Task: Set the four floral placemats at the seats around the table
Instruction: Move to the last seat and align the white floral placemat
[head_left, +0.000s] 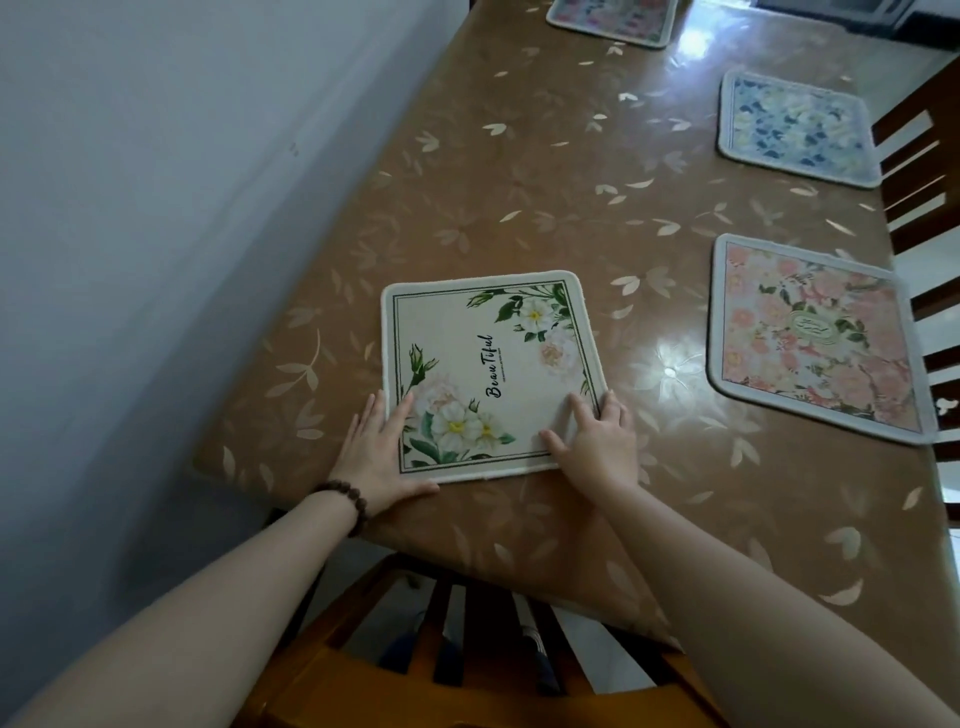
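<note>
A cream placemat (488, 358) with white flowers and the word "Beautiful" lies flat near the table's close end. My left hand (382, 452) rests flat with spread fingers on its near left corner. My right hand (600, 439) lies flat on its near right corner, fingers apart. A pink floral placemat (810, 338) lies at the right edge. A blue floral placemat (795, 127) lies farther along that edge. A fourth placemat (613, 18), pink and blue, sits at the far end, cut off by the frame.
The table (519, 182) has a glossy brown cloth with a leaf pattern and stands against a white wall (156, 208) on the left. A wooden chair (467, 649) is tucked in below my arms. Two more chair backs (914, 171) line the right side.
</note>
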